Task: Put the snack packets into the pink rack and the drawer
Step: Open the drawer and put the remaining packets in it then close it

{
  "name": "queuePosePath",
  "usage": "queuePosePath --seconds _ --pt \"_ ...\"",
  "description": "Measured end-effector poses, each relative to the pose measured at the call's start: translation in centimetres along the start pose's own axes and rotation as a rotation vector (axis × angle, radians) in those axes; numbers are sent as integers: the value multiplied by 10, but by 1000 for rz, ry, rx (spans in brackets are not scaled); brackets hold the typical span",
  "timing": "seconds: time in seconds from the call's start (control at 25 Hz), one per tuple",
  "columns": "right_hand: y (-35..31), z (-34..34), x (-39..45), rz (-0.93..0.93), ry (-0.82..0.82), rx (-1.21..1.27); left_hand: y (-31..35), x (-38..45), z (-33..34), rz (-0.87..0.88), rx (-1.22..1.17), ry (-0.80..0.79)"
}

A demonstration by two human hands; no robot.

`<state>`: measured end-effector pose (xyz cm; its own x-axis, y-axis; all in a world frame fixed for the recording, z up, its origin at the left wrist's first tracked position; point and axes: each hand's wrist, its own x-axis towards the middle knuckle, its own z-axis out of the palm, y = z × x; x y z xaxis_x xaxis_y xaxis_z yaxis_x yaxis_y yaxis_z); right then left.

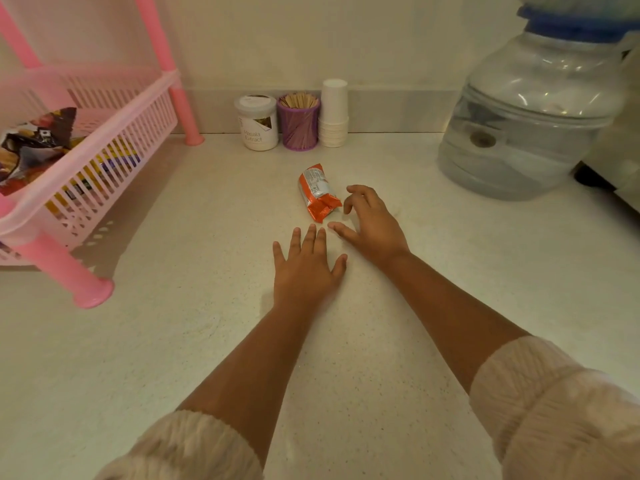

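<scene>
An orange and silver snack packet [317, 192] lies on the pale counter near the middle. My right hand [370, 223] hovers just to its right, fingers loosely spread and bent, holding nothing. My left hand [306, 265] lies flat on the counter below the packet, fingers straight. The pink rack [100, 140] stands at the left; its basket holds a dark snack packet [33, 147], and more packets [114, 164] show through the slats. No drawer is in view.
Against the back wall stand a white jar [257, 122], a purple holder of wooden sticks [299, 121] and a stack of white paper cups [333, 112]. A large water bottle [533, 112] fills the right side. A pink rack leg [69, 271] stands near the front left.
</scene>
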<state>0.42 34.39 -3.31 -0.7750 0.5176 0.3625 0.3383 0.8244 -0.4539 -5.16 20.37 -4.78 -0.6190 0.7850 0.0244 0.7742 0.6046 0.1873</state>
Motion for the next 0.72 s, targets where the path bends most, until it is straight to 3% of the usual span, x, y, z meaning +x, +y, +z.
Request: queuePosePath --seconds 0.16,0.36,0.72 --pt "-1 1 6 -45 -73 -119 0 -3 2 -118 21 44" --pt "-9 13 35 -159 -215 -274 2 -4 -1 -109 25 34" --pt "-2 21 41 -85 -188 -39 2 -4 -1 -95 30 9"
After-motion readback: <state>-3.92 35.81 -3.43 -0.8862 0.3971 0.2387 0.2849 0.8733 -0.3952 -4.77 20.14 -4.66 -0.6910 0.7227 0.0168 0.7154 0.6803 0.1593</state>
